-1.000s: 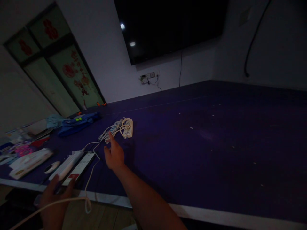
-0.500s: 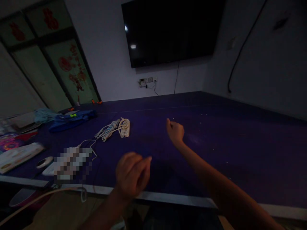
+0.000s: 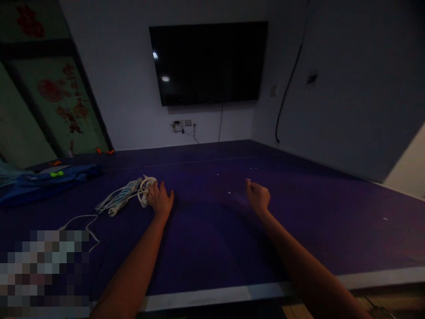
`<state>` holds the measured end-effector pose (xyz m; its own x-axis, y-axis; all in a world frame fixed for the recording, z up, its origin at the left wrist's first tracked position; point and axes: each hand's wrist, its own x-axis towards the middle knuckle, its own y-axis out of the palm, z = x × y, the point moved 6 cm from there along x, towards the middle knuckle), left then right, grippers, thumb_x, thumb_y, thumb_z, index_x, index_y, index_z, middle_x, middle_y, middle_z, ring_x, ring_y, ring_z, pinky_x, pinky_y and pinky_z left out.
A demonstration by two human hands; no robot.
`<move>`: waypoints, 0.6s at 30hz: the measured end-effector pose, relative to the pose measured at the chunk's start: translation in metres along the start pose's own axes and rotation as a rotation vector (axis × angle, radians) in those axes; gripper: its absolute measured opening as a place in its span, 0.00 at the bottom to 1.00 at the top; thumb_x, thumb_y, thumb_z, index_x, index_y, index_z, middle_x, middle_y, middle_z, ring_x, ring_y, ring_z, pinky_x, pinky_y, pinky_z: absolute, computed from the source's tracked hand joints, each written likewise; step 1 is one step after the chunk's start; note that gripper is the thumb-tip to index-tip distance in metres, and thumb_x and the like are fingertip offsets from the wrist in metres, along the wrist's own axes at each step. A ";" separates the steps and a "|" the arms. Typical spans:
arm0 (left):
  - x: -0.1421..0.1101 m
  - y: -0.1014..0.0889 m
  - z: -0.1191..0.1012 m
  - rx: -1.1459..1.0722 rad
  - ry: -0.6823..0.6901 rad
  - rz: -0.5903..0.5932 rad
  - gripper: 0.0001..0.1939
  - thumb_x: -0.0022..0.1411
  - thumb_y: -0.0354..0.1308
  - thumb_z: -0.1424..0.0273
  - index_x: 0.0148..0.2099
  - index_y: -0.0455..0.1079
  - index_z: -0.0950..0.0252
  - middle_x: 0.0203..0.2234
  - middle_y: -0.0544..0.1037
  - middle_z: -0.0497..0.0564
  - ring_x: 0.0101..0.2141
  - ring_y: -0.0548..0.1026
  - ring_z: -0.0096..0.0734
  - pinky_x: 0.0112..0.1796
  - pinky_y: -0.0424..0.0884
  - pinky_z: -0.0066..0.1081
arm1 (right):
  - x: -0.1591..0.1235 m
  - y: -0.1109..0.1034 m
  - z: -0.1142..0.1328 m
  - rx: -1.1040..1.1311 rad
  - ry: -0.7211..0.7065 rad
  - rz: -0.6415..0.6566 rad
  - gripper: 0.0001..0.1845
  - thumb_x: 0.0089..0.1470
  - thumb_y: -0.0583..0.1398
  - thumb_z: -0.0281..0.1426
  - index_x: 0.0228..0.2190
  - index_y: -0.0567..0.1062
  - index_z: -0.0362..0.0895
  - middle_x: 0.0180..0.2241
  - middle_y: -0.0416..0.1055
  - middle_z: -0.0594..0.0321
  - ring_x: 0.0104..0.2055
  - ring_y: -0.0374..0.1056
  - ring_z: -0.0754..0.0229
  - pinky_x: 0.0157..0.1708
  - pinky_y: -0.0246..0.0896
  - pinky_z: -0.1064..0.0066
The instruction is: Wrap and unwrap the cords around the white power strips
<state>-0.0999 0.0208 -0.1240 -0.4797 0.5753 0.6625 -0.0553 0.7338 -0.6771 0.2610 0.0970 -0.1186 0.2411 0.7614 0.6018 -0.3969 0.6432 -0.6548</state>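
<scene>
My left hand (image 3: 160,200) reaches forward, fingers spread, over the right side of a white power strip (image 3: 144,200) with its white cord looped on it. The fingers cover part of the strip; I cannot tell whether they press on it. A bundled white cable with a plug (image 3: 113,211) lies just left of the strip. My right hand (image 3: 259,196) is closed with the fingers curled in, over the purple tabletop (image 3: 202,239). Whatever it may hold is hidden. Small white bits (image 3: 229,192) lie on the surface near it.
A blue cloth (image 3: 71,175) lies at the far left. A blurred-out patch (image 3: 46,266) covers something at the near left, with a thin white cord (image 3: 79,216) behind it. A television (image 3: 209,64) hangs on the wall above sockets (image 3: 182,125).
My left hand has moved forward from near the table's front edge to the power strip, and its fingers have spread. The right hand stays closed. The view has turned right.
</scene>
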 end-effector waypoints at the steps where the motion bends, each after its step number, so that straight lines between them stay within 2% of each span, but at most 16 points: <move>1: 0.000 0.003 0.006 0.012 -0.036 0.013 0.29 0.55 0.54 0.63 0.57 0.59 0.69 0.58 0.57 0.66 0.59 0.49 0.56 0.52 0.51 0.55 | -0.001 0.002 0.002 -0.015 -0.031 0.023 0.30 0.59 0.45 0.45 0.22 0.76 0.42 0.20 0.71 0.55 0.21 0.60 0.63 0.22 0.38 0.71; 4: 0.003 0.008 0.020 0.040 -0.135 0.026 0.32 0.54 0.55 0.61 0.58 0.57 0.71 0.58 0.56 0.68 0.59 0.47 0.58 0.51 0.53 0.54 | -0.004 0.006 0.004 -0.047 -0.083 0.077 0.29 0.59 0.45 0.44 0.23 0.76 0.42 0.22 0.71 0.55 0.22 0.62 0.63 0.22 0.37 0.71; 7: 0.006 0.008 0.028 0.069 -0.181 0.012 0.32 0.53 0.56 0.62 0.58 0.57 0.71 0.57 0.57 0.68 0.59 0.49 0.57 0.51 0.54 0.52 | -0.005 0.008 0.000 -0.037 -0.082 0.103 0.30 0.59 0.45 0.45 0.23 0.76 0.42 0.22 0.71 0.55 0.23 0.62 0.62 0.22 0.38 0.72; 10: 0.010 0.006 0.033 0.093 -0.201 -0.005 0.27 0.53 0.55 0.65 0.54 0.61 0.71 0.53 0.63 0.67 0.56 0.55 0.57 0.49 0.57 0.50 | -0.005 0.010 -0.004 -0.004 -0.061 0.104 0.29 0.59 0.45 0.45 0.22 0.76 0.41 0.21 0.71 0.56 0.22 0.62 0.63 0.21 0.39 0.72; 13: 0.013 0.004 0.040 0.101 -0.245 -0.018 0.22 0.52 0.54 0.66 0.48 0.65 0.73 0.45 0.67 0.68 0.49 0.63 0.55 0.44 0.62 0.47 | -0.005 0.012 -0.005 0.019 -0.068 0.106 0.29 0.59 0.46 0.44 0.22 0.76 0.42 0.21 0.71 0.56 0.22 0.62 0.63 0.21 0.40 0.72; 18: 0.017 0.002 0.053 0.114 -0.259 -0.037 0.24 0.50 0.53 0.67 0.48 0.63 0.77 0.44 0.67 0.71 0.44 0.66 0.55 0.41 0.63 0.45 | -0.006 0.014 -0.002 0.004 -0.098 0.122 0.28 0.59 0.46 0.44 0.21 0.75 0.42 0.20 0.70 0.57 0.23 0.63 0.63 0.22 0.40 0.73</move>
<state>-0.1544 0.0130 -0.1305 -0.6826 0.4265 0.5934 -0.1682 0.6986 -0.6955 0.2558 0.1022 -0.1324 0.1033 0.8222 0.5597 -0.4218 0.5458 -0.7240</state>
